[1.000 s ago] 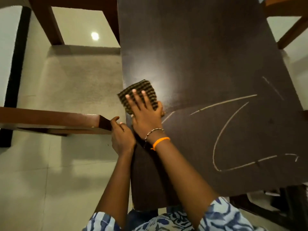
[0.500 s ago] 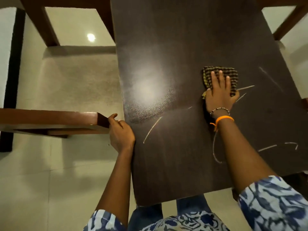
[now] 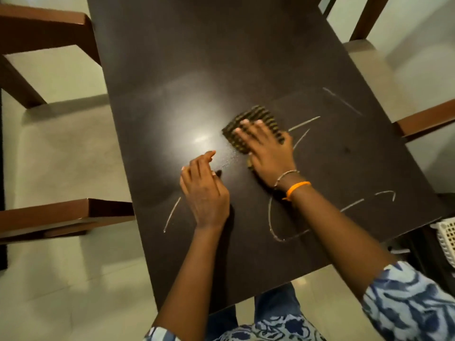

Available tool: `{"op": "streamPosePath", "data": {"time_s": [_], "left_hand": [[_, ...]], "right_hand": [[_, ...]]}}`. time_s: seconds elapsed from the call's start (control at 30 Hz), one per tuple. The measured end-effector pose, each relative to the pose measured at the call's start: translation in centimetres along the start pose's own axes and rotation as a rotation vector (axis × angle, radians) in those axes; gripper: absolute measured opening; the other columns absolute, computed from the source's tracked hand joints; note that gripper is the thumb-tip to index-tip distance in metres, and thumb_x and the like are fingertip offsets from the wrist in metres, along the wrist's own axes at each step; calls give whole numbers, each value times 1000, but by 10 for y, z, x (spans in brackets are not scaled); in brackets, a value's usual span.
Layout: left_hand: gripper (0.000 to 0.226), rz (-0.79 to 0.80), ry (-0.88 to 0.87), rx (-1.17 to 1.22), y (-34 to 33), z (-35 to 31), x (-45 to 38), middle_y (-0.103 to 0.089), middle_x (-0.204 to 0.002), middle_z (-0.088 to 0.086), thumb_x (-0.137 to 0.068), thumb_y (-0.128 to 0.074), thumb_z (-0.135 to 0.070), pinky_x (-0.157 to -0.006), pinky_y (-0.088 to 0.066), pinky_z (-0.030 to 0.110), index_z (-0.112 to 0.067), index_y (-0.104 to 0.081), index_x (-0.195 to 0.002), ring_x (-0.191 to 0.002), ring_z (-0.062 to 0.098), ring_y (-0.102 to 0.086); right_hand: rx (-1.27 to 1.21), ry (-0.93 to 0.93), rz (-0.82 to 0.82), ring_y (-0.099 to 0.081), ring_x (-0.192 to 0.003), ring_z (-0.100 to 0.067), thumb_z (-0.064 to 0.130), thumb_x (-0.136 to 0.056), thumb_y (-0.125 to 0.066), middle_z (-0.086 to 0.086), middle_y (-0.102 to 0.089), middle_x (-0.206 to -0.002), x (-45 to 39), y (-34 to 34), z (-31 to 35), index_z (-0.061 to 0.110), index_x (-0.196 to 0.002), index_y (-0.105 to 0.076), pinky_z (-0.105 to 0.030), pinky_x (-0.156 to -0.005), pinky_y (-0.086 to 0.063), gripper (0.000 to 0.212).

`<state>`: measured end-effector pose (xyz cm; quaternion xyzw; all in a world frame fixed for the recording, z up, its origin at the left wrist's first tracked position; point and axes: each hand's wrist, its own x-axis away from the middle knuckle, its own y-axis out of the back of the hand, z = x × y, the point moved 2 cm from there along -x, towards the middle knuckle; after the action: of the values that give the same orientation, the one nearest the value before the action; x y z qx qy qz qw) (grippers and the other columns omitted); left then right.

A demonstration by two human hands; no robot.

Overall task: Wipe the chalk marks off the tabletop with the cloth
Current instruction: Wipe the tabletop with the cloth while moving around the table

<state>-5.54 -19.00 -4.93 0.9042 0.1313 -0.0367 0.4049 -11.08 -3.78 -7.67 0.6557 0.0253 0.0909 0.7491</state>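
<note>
Right hand (image 3: 268,148), grip spread flat, presses cloth (image 3: 253,124) mid-counter (image 3: 172,70); nearest chalk marks (image 3: 304,124) lie just right of it. Left hand (image 3: 204,190) loosely curled, empty, farther away

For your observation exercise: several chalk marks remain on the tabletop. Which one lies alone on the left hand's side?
The single slanted chalk stroke, just left of the left hand. Every other mark lies on the right hand's side.
</note>
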Motion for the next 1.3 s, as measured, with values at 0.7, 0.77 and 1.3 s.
{"op": "streamPosePath", "data": {"time_s": [0.7, 0.77, 1.3], "left_hand": [[44, -51, 107, -88, -56, -53, -12, -57, -115, 7, -78, -45, -3, -117, -5, 48, -13, -53, -121, -115, 27, -46], [45, -10, 42, -123, -70, -65, -19, -57, -114, 6, -79, -46, -3, -117, -5, 47, -16, -53, -121, -115, 26, -46], [33, 35, 3, -269, -100, -75, -33, -58, -117, 11, -83, -52, 0, -117, -11, 52, -8, -54, -115, -113, 30, -49]], "right_hand": [[-63, 254, 88, -10, -146, -13, 28, -86, -36, 10, -12, -159, -23, 9, -26, 37, -147, -19, -49, -104, -16, 64], [-19, 113, 43, -10, -147, -13, 24, -86, -39, 10, -10, -159, -31, 17, -80, 37, -147, -17, -50, -103, -18, 66], [-54, 19, 41, -3, -147, -23, 27, -92, -35, 1, -3, -160, -78, 16, -63, 29, -150, -9, -60, -108, -13, 64]]}}
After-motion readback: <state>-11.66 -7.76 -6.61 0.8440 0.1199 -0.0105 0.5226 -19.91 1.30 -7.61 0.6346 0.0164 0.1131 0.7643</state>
